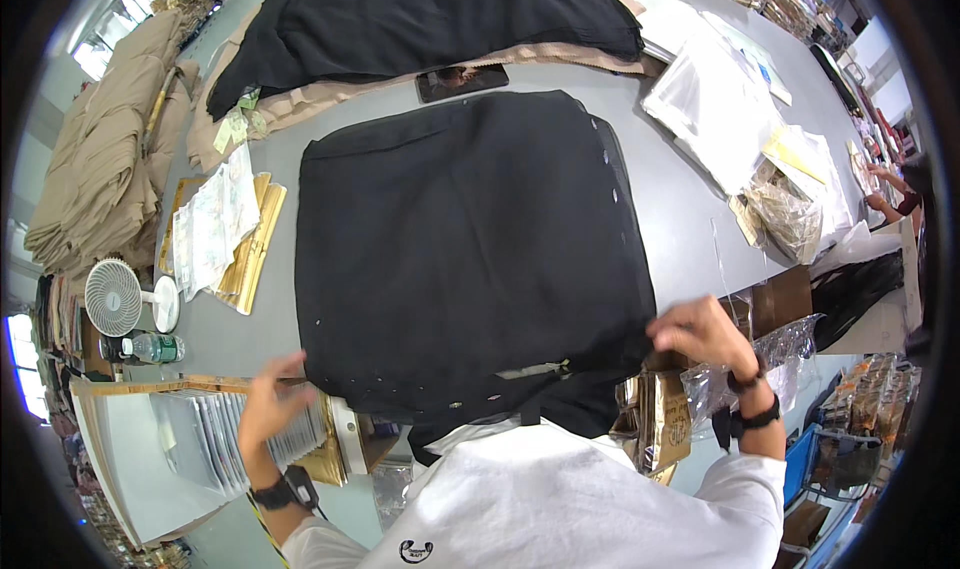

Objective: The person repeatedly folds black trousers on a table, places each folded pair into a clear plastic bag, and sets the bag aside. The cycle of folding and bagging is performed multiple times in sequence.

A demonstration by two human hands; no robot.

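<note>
A broad black fabric piece (472, 246), perhaps a garment folded square, lies flat before me with its near edge hanging over the table's front. Small pale spots or gaps show along its right and near edges. At its near right corner, my right hand (701, 332) pinches the edge between thumb and fingers, slightly blurred. My left hand (277, 396) is beside the near left corner, fingers apart and holding nothing; its fingertips are close to the cloth, but contact is unclear.
Beyond the fabric lie a dark phone (461, 82) and a black cloth heap (450, 21). Clear plastic bags (712, 111) are at right; papers (217, 227), a white fan (114, 297) and a bottle (155, 347) are at left. Another person's hands (881, 186) show far right.
</note>
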